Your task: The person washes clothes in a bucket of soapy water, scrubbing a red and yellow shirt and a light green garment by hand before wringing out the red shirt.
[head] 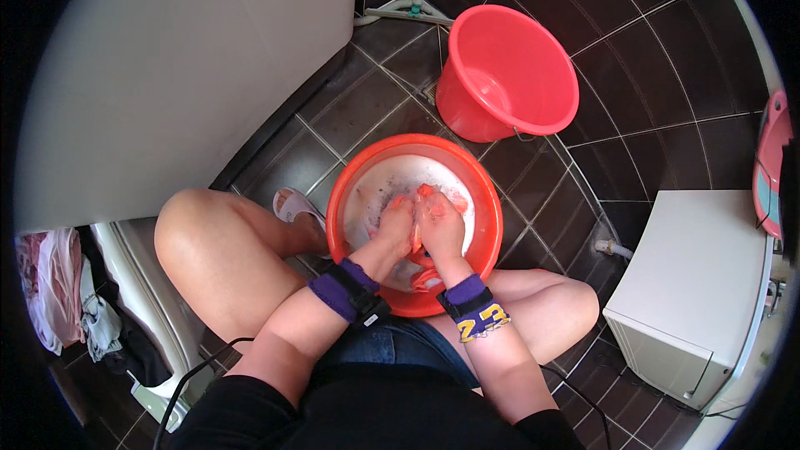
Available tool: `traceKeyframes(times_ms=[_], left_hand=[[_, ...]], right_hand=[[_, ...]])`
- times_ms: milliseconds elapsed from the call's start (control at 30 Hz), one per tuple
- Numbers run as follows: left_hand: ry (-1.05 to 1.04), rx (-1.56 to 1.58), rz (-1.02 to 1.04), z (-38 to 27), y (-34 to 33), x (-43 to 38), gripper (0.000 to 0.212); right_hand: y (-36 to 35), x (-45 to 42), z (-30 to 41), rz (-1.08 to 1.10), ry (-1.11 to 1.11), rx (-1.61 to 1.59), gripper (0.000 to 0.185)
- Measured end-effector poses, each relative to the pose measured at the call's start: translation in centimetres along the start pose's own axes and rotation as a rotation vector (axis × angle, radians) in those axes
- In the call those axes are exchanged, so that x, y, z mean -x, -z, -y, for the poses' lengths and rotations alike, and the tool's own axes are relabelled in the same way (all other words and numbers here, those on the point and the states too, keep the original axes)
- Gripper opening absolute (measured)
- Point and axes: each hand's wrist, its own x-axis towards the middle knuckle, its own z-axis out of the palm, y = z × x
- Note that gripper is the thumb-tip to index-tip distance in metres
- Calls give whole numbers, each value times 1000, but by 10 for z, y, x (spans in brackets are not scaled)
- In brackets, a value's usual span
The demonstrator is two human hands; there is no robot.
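Observation:
An orange-red plastic basin stands on the floor between the knees, holding sudsy water with white foam. Over its middle, my left hand and my right hand are side by side, closed on a wet orange-red cloth. Bits of the cloth show between the hands and above the fingers, and its lower part hangs into the suds near the basin's near side. Foam clings to both hands. A purple band with a black strap is on each forearm.
A pink-red bucket stands on the dark tiles beyond the basin. A floor squeegee leans behind it. At right are a white cabinet and a pink basin. Clothes hang at far left; black cables run beside both arms.

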Motion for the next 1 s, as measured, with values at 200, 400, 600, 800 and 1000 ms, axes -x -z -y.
traceKeyframes(times_ms=[200, 400, 600, 800, 1000], left_hand=[[159, 339, 207, -11, -13, 17, 21], [143, 104, 39, -13, -25, 27, 23], [203, 15, 3, -34, -44, 56, 28], [87, 121, 323, -17, -20, 41, 25], [257, 178, 170, -36, -26, 30, 28]], right_hand=[[2, 12, 11, -7, 130, -50, 20], [13, 6, 19, 35, -54, 115, 20], [13, 0, 7, -78, -50, 78, 33], [11, 19, 32, -57, 157, 92, 28], [22, -8, -22, 22, -121, -230, 31]])
